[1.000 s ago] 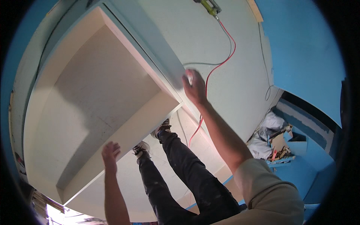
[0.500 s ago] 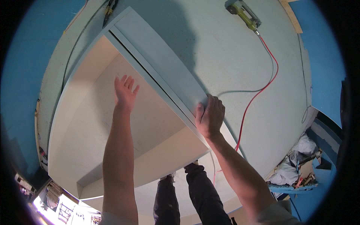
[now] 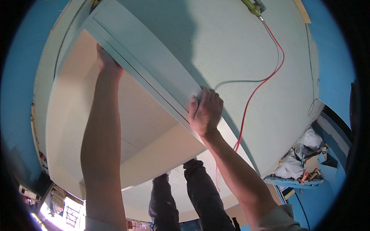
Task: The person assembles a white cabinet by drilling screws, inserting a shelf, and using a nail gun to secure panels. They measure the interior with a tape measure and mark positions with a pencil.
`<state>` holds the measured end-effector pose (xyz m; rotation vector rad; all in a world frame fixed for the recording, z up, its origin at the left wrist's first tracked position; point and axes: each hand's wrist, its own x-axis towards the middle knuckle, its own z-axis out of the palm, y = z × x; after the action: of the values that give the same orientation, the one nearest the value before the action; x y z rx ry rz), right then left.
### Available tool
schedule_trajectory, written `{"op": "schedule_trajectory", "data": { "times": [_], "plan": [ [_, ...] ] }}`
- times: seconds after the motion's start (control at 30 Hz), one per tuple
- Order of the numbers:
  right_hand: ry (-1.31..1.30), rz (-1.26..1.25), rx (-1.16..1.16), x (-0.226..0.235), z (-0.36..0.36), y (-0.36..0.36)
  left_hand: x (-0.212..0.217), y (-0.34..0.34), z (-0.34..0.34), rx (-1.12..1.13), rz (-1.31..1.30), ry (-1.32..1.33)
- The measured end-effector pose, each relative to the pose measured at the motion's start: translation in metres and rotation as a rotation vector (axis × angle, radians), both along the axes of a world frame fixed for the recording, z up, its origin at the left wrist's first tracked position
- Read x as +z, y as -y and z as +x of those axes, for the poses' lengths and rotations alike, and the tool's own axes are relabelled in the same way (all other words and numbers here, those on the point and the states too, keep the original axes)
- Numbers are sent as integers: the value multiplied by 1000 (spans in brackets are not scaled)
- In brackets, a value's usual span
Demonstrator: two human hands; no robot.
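Gripping hand, right: the right hand (image 3: 207,113) clasps the outer edge of the flat panel (image 3: 150,50); its fingers bend over the edge and its thumb lies on the upper face.
Reaching hand, left: the left hand (image 3: 110,63) extends into the hollow, at the inner side near the far corner; its fingers are partly hidden by the edge board (image 3: 148,84), so whether it grips cannot be told.
Box location: the large white box (image 3: 165,148) lies hollow side up in front of the person, on the pale surface (image 3: 283,111).
Panel location: along the upper right side of the box, beside the edge board, a thin line running between the two.
Stance: legs in dark trousers (image 3: 202,196) show between the forearms, at the near side of the box.
Tool: a green handheld tool (image 3: 253,6), cut off by the upper border, lies beyond the panel, well apart from both hands.
Hose: a red hose (image 3: 246,109) runs from the tool toward the right forearm.
Right side: crumpled plastic bags (image 3: 291,165) lie beside mixed scraps (image 3: 311,169).
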<state>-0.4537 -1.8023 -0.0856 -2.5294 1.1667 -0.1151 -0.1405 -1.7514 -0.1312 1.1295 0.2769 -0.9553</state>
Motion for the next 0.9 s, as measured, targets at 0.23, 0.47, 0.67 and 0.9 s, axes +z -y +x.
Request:
{"op": "schedule_trajectory", "data": {
  "times": [0.23,0.47,0.67,0.9],
  "plan": [
    [12,-19,-3,-1,0,-2,4,-18,-168,158,382,414],
    [-20,1019,-189,28,-24,57,4,-18,-181,19,629,652],
    [-88,1198,-129,6,-60,42,9,-15,-180,105,512,521],
    [-91,1141,-109,-1,-64,46,20,-35,-178,-79,270,120]
  ]
}}
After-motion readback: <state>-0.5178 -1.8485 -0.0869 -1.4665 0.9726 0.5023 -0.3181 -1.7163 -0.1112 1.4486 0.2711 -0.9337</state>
